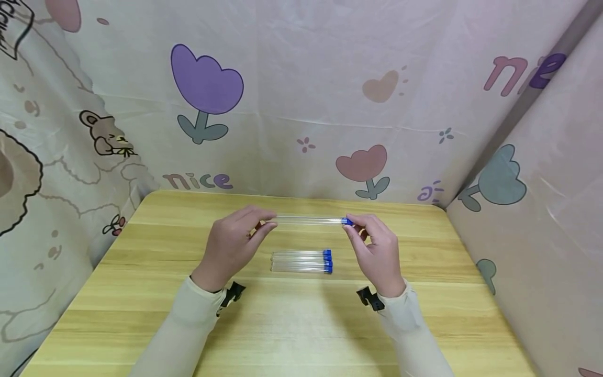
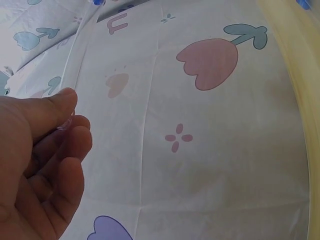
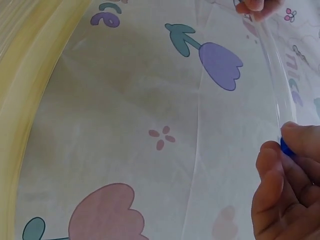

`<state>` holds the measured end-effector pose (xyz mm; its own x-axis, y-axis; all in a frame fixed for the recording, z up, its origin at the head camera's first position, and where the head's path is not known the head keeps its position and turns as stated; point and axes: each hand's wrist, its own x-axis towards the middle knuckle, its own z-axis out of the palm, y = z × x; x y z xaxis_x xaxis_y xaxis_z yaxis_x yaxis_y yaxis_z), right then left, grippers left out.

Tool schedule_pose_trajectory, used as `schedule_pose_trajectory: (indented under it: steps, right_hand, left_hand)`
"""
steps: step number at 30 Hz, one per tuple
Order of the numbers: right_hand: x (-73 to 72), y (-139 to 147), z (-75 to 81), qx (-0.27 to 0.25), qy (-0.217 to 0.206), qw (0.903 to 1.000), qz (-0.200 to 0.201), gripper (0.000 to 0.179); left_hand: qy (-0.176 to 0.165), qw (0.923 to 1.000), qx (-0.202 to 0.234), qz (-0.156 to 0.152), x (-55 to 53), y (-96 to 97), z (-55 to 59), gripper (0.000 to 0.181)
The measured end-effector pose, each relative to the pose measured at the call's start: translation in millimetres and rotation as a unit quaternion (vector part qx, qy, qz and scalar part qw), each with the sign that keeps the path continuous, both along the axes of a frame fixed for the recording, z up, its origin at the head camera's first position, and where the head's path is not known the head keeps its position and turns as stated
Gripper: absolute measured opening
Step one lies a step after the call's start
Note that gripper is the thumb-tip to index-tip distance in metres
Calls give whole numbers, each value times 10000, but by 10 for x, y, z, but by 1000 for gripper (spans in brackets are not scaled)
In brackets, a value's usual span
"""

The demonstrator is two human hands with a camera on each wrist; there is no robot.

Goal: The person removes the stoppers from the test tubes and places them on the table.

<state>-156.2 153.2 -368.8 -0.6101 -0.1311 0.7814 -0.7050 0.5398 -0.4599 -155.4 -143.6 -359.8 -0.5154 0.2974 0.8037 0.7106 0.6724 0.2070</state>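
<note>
A clear test tube (image 1: 308, 220) with a blue cap (image 1: 347, 221) stretches level between both hands, raised over the table. My left hand (image 1: 235, 243) pinches its rounded glass end between thumb and fingers; the left wrist view shows that end (image 2: 65, 125) at the fingertips. The blue cap (image 3: 286, 147) is between the thumb and fingers of my right hand (image 1: 377, 251). Nearer to me, several more clear test tubes (image 1: 299, 262) lie side by side on the table, their blue caps (image 1: 327, 262) all pointing right.
The wooden table (image 1: 301, 324) ends at the back against a printed curtain (image 1: 282, 104). More printed cloth hangs along the left and right sides. A small black wrist mount (image 1: 232, 294) sits at the left cuff, and another black mount (image 1: 370, 298) at the right cuff.
</note>
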Motion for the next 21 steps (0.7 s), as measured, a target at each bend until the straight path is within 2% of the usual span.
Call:
schedule_pose_trajectory:
  steps: [9, 21]
  right_hand:
    - [11, 31, 22, -187, -203, 9982, 527, 26]
    - [6, 10, -6, -92, -284, 9990, 328, 28]
  left_hand:
    - [-215, 9997, 92, -55, 19, -18, 31, 22]
    - [-263, 9995, -40, -152, 11, -35, 20, 20]
